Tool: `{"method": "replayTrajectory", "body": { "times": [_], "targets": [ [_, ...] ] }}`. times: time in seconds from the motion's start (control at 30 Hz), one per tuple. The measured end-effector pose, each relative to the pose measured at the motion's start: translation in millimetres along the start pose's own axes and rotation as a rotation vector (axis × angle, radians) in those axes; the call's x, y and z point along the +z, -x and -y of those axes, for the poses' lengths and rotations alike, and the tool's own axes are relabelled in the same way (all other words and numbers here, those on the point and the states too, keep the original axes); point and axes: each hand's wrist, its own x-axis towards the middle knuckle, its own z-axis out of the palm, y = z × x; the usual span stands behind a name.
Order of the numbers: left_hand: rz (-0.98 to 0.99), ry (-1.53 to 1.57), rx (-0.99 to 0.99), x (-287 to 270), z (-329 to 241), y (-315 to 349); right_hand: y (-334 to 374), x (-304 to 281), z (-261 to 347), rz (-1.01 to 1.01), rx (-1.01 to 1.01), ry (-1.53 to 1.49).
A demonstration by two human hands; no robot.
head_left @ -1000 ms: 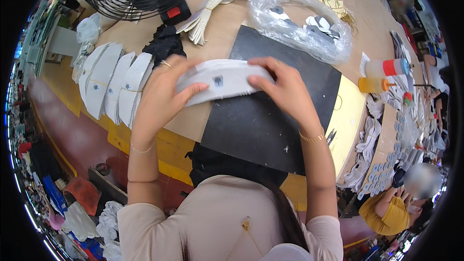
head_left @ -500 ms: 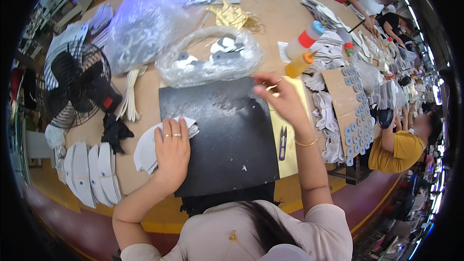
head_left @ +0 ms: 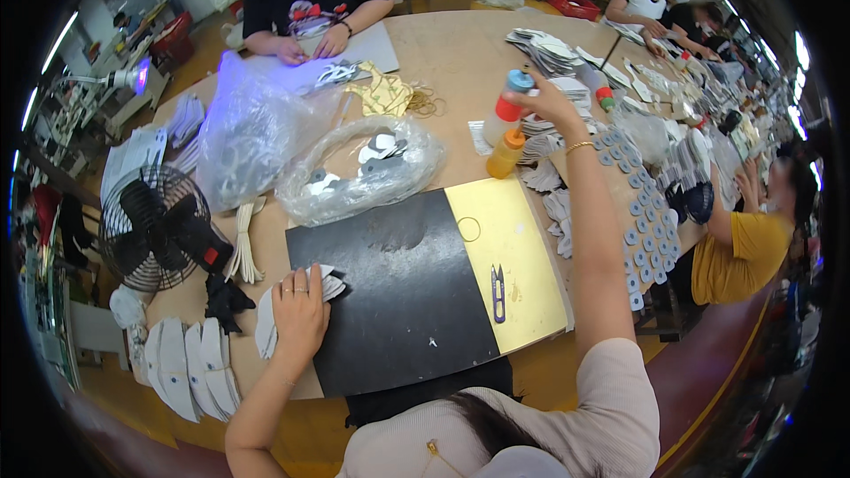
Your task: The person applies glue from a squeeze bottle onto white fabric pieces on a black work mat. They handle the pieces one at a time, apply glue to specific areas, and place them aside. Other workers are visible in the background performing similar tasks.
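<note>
My left hand (head_left: 301, 314) lies over a small stack of white cut pieces (head_left: 267, 326) at the left edge of a black mat (head_left: 398, 292). Its fingers are stretched out across the top piece. Out to the far right, my right hand (head_left: 551, 102) is closed around the upper part of a squeeze bottle (head_left: 506, 110) with a blue top and red band; some fingers are hidden behind it. A smaller bottle of orange-yellow liquid (head_left: 506, 155) stands just in front. Purple-handled thread snips (head_left: 498, 294) and a rubber band (head_left: 469, 229) rest on a yellow sheet (head_left: 522, 252) beside the mat.
Behind the mat sits an open plastic bag (head_left: 354, 199) of grey and white pieces, with a larger clear bag (head_left: 252, 137) beyond. A black fan (head_left: 155, 226) and bundled white pieces (head_left: 190, 367) stand left. Co-workers (head_left: 314, 4) sit around the table.
My right hand has gone from above the mat's far right corner to the blue-topped bottle and closed on it. My left hand stays on the white pieces. The view has tilted up.
</note>
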Motion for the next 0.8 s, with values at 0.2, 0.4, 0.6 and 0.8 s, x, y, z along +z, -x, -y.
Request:
{"method": "replayTrajectory", "body": {
  "times": [0.2,0.4,0.6,0.8],
  "targets": [
    [-0.063,0.445,-0.278,-24.0,30.2,3.9,-0.1,-2.2,6.9,-0.056,0.004,-0.301],
    [-0.579,1.336,-0.615,-83.7,54.3,25.8,40.2,-41.2,74.0,-0.173,-0.424,-0.636],
    [-0.706,2.018,-0.402,-109.9,-3.8,-14.4,145.3,-73.7,113.6,-0.311,-0.557,-0.351],
    [-0.599,2.555,-0.505,-35.4,-53.3,-61.1,212.4,-29.3,84.0,0.0,-0.315,-0.487]
  ]
}}
